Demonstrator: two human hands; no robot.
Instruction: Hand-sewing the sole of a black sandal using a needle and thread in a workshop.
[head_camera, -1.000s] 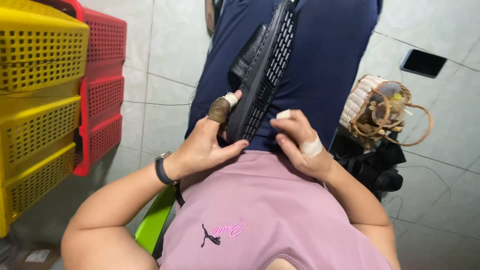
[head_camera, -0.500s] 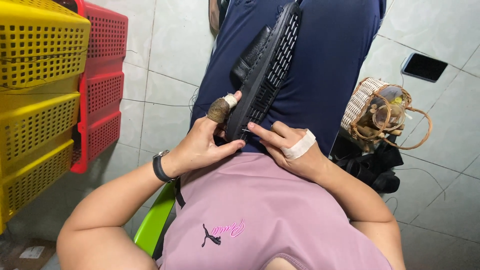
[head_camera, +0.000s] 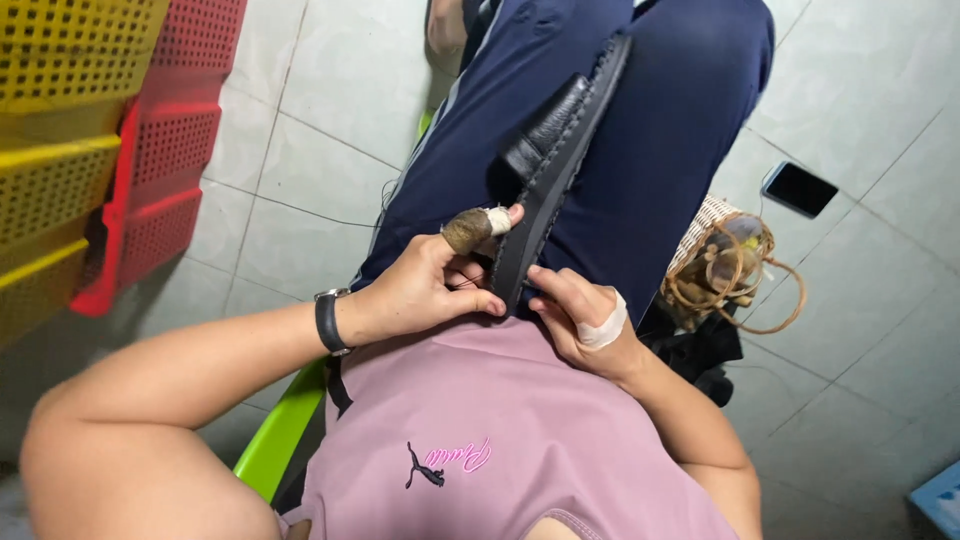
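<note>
**— Tiled floor all around you, pale grey squares; you're seated, looking down over your own lap. What's closest to you?**

— Your pink shirt fills the bottom of the view, with the green chair edge showing at about seven o'clock. Just beyond it, your two hands meet at the centre.

**— How are your hands set?**

— Your left hand curls around the near end of the black sandal, thumb underneath, fingers closed on its edge, so the sole is pinned against your thigh and won't slide. One finger wears a brown guard with white tape, laid right on the rim, likely to protect it where it presses. A dark wristband sits on that wrist.

**— And your right?**

— Your right hand, at about four o'clock from the left, has fingertips pinched at the sandal's near rim, touching it. A white bandage wraps one finger. Whether a needle or thread sits in that pinch, I cannot tell; it's too small.

**— Where does the sandal lie?**

— On edge along your lap, on the navy trousers, running from the hands toward one o'clock. Held on edge, its stitched rim faces your fingers.

**— Farther out?**

— A woven basket stands on the floor at three o'clock, a dark phone beyond it at two. Yellow crates and a red crate are stacked at ten o'clock.
</note>
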